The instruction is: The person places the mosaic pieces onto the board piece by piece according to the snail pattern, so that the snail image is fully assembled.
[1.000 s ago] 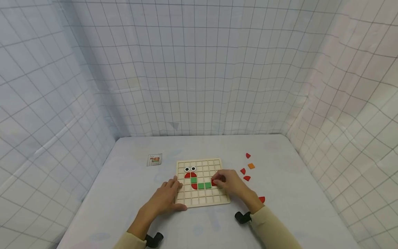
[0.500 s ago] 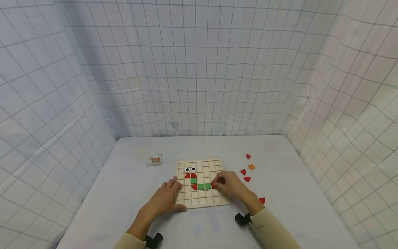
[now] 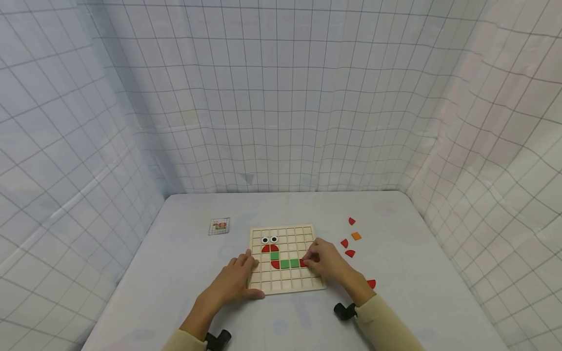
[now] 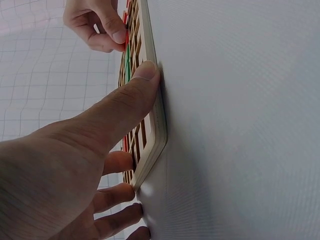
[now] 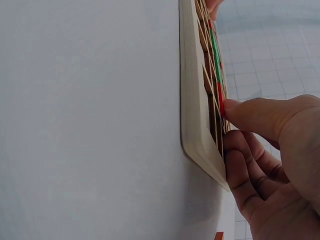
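A wooden grid board (image 3: 312, 282) lies on the table. It bears two eye pieces (image 3: 269, 239), red curved pieces and green squares (image 3: 289, 263) in a bent line. My right hand (image 3: 307, 261) pinches a red piece (image 3: 302, 263) at the right end of the green row, in a cell of the board. The right wrist view shows a fingertip (image 5: 235, 107) on that red piece (image 5: 220, 97). My left hand (image 3: 248, 275) rests flat on the board's left front corner, thumb (image 4: 135, 90) along the board's edge (image 4: 159, 125).
Loose pieces lie right of the board: red ones (image 3: 351, 221), (image 3: 344, 243), (image 3: 350, 253), (image 3: 371, 283) and an orange square (image 3: 356, 236). A small picture card (image 3: 219, 226) lies to the board's back left. Checked cloth walls enclose the table on three sides.
My right hand has lowered the red piece from just above the board into the cell beside the green squares. The left hand has stayed on the corner.
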Demonstrator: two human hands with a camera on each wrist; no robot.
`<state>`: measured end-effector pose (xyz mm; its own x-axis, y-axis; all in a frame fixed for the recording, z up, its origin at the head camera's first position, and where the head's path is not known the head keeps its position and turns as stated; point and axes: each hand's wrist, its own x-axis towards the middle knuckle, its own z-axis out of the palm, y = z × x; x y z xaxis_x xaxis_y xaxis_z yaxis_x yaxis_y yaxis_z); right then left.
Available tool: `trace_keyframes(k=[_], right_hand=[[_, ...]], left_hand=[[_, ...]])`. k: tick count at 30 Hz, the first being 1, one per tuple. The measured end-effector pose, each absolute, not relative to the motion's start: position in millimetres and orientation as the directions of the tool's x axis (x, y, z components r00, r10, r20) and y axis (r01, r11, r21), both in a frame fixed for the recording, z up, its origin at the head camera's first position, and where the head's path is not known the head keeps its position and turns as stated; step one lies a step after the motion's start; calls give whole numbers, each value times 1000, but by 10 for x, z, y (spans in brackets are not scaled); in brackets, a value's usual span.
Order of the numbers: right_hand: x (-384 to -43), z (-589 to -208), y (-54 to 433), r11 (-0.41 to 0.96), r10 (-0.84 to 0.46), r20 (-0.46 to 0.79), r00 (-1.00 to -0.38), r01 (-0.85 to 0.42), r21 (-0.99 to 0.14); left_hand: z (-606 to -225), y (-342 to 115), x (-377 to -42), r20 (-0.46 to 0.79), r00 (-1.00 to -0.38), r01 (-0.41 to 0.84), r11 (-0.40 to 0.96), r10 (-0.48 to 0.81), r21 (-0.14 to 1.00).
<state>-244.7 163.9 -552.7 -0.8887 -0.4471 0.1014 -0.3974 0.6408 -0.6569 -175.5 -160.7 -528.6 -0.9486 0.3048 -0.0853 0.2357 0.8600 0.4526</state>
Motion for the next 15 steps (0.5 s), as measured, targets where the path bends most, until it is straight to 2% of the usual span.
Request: trace_keyframes(k=[15], right_hand=[[-2426,-5518,1788,640,-455,92,-886,-397,-658]], left_hand=[[-5301,-1615,-1753,-77,-947,243,854,311,459]])
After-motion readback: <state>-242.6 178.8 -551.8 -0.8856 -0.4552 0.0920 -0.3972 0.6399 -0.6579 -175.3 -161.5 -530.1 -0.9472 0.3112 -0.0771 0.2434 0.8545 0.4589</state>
